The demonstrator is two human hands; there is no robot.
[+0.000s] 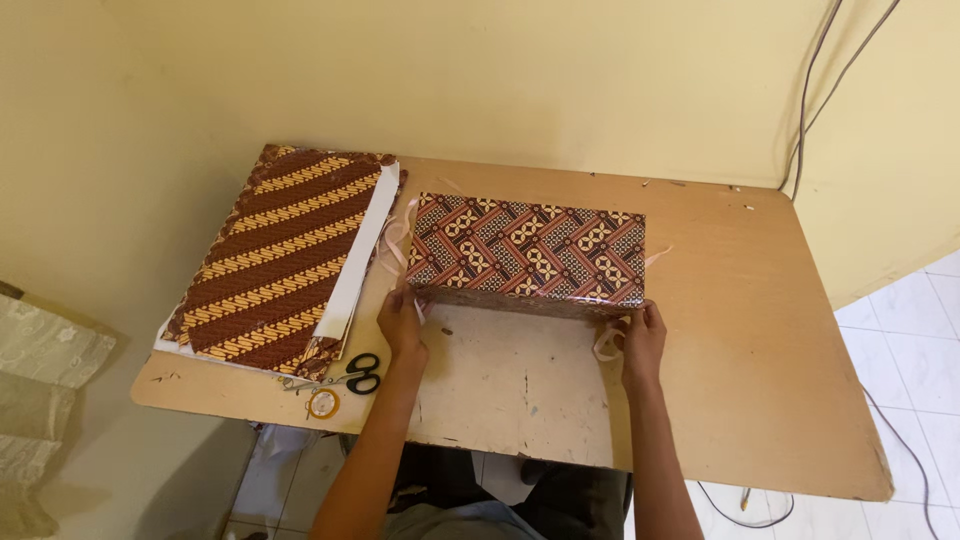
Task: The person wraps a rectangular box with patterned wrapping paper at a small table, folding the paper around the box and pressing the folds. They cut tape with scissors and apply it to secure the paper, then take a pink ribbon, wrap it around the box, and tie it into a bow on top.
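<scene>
1. A worn wooden counter point(780, 330) stands against a yellow wall, cables point(815, 90) hanging down in the right corner over a white tiled floor point(925, 330).

2. A person seated at the near edge presses both hands to the front corners of a flat box point(528, 250) wrapped in brown patterned paper, which lies at the middle of the counter. The left hand point(401, 322) pinches the near-left corner; the right hand point(643, 338) grips the near-right corner, fingers curled against the front wall.

3. Pale ribbon point(392, 245) loops loose off the box's left side, and another strip trails beside the right hand. Judged from this slack, the ribbon could slide off a corner or twist if either hand lets go first.

4. The glossy paper may crease or tear at the front corners if the grip tightens, since the pressure appears to fall on the folded edges.

5. A stack of striped patterned sheets point(275, 260) over white board lies well to the left, its near end at the counter's rim; a nudge from the left elbow could tip it off.

6. Black-handled scissors point(358, 374) and a small roll of tape point(323, 403) sit near the front edge, just beside the left forearm. They look likely to be swept to the floor if that arm draws back carelessly.

7. The counter's surface is scuffed and marked in front of the box, and dragging the box across it could scratch the wrapping.
</scene>
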